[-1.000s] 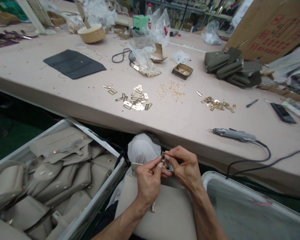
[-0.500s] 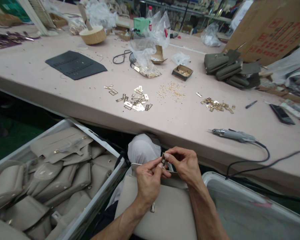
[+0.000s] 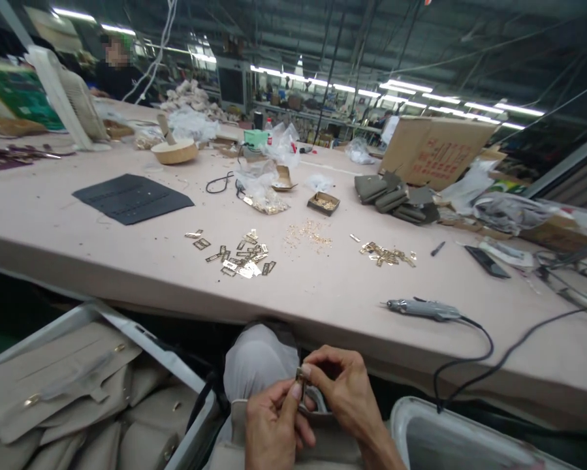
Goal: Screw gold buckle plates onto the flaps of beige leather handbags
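Observation:
My left hand point(image 3: 272, 424) and my right hand point(image 3: 345, 390) meet low in the middle of the view, above my lap. Between the thumb and fingers of both is a small metal bag fitting point(image 3: 300, 377), partly covered by the fingertips. It appears to sit at the edge of the flap of a beige-grey handbag point(image 3: 330, 445), which lies on my lap beneath my hands. On the table in front are loose rectangular metal frames point(image 3: 244, 256), tiny gold screws point(image 3: 307, 236) and a pile of gold plates point(image 3: 386, 253).
An electric screwdriver point(image 3: 423, 309) with a black cable lies near the table edge. On the left stands a crate point(image 3: 175, 372) full of beige bags; on the right, a grey plastic bin point(image 3: 450, 427). Farther back are a cardboard box point(image 3: 435, 150) and a person point(image 3: 119, 72).
The view has tilted up, so my hands and the bag sit lower in it. Both hands keep their grip on the fitting, the fingers slightly shifted.

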{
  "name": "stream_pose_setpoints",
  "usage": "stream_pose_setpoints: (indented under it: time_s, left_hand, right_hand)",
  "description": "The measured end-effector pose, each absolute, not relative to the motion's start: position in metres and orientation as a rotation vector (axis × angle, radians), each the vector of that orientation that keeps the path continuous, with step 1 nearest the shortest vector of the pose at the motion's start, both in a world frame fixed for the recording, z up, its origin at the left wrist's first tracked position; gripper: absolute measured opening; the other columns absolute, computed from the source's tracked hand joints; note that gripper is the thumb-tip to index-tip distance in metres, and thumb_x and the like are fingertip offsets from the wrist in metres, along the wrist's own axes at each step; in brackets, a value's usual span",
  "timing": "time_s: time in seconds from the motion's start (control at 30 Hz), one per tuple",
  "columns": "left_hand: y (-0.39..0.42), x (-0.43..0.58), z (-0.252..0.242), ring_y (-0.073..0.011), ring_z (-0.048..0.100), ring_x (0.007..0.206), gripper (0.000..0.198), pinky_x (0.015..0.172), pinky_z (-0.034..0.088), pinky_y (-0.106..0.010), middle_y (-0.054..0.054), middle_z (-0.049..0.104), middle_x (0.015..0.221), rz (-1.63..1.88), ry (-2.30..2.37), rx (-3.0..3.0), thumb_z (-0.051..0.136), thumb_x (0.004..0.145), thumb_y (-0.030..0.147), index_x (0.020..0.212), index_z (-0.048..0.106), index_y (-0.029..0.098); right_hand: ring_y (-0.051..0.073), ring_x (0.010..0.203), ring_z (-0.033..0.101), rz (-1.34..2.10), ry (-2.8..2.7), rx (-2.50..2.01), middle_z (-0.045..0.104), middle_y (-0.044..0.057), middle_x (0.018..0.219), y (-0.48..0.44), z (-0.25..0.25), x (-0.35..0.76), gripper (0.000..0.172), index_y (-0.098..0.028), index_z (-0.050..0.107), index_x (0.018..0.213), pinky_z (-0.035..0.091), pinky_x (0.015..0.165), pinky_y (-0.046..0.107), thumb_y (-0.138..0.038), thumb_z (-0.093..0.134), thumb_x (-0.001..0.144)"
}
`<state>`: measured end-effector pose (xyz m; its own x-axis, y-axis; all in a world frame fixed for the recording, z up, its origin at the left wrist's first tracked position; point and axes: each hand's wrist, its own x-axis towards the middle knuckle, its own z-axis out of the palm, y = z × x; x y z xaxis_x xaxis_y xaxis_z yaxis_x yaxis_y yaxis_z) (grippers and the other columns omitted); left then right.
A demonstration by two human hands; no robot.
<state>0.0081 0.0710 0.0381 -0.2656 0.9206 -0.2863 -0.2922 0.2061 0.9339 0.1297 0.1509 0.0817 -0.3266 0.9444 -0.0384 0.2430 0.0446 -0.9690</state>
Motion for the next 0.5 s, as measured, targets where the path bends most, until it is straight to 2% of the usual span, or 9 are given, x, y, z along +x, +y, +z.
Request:
stream_pose_setpoints:
  time_s: [0.07,0.17,0.27,0.37,0.43,0.5]
  left_hand:
    - [0.069,0.009,0.039,-0.0103,0.050,0.034,0.061,0.038,0.036,-0.015,-0.005,0.056,0.041,1.365,1.372,0.647,0.065,0.085,0.068,0.088,0.075,0.008]
    - [0.069,0.008,0.042,-0.0096,0.048,0.033,0.065,0.039,0.036,-0.015,-0.006,0.057,0.040,1.371,1.381,0.633,0.066,0.080,0.073,0.079,0.074,0.008]
    - [0.071,0.008,0.044,-0.0106,0.047,0.032,0.067,0.039,0.037,-0.016,-0.007,0.057,0.040,1.372,1.372,0.616,0.067,0.077,0.076,0.077,0.074,0.009]
    - [0.074,0.008,0.044,-0.0120,0.048,0.032,0.068,0.038,0.038,-0.017,-0.007,0.055,0.039,1.371,1.367,0.608,0.067,0.076,0.077,0.078,0.074,0.009]
    - [0.076,0.009,0.044,-0.0114,0.047,0.031,0.067,0.038,0.037,-0.017,-0.007,0.055,0.038,1.380,1.361,0.609,0.068,0.076,0.076,0.077,0.074,0.009]
    - [0.076,0.010,0.042,-0.0108,0.047,0.031,0.066,0.038,0.036,-0.016,-0.006,0.054,0.038,1.398,1.347,0.615,0.067,0.077,0.075,0.076,0.074,0.009]
  right_hand:
    - [0.021,0.074,0.067,1.131,-1.528,-1.360,0.071,0.009,0.085,0.168,0.079,0.152,0.041,-0.014,0.074,0.101,0.053,0.069,0.029,-0.051,0.073,0.083]
    - [0.028,0.080,0.070,0.551,-1.235,-1.736,0.072,0.012,0.088,0.205,0.083,0.203,0.059,-0.013,0.066,0.116,0.055,0.078,0.038,-0.062,0.068,0.083]
    - [0.040,0.103,0.067,0.079,-1.093,-2.131,0.071,0.022,0.100,0.245,0.093,0.247,0.071,-0.008,0.059,0.125,0.050,0.096,0.051,-0.066,0.061,0.084]
    - [0.048,0.115,0.061,0.008,-1.109,-2.372,0.062,0.037,0.116,0.276,0.100,0.265,0.097,0.007,0.045,0.137,0.048,0.098,0.056,-0.073,0.057,0.083]
    - [0.048,0.117,0.060,0.027,-1.069,-2.397,0.061,0.038,0.118,0.289,0.101,0.265,0.108,0.010,0.036,0.142,0.049,0.099,0.056,-0.072,0.063,0.079]
    - [0.048,0.119,0.060,0.039,-0.960,-2.359,0.061,0.036,0.119,0.298,0.098,0.264,0.111,0.008,0.033,0.144,0.050,0.100,0.055,-0.067,0.072,0.072]
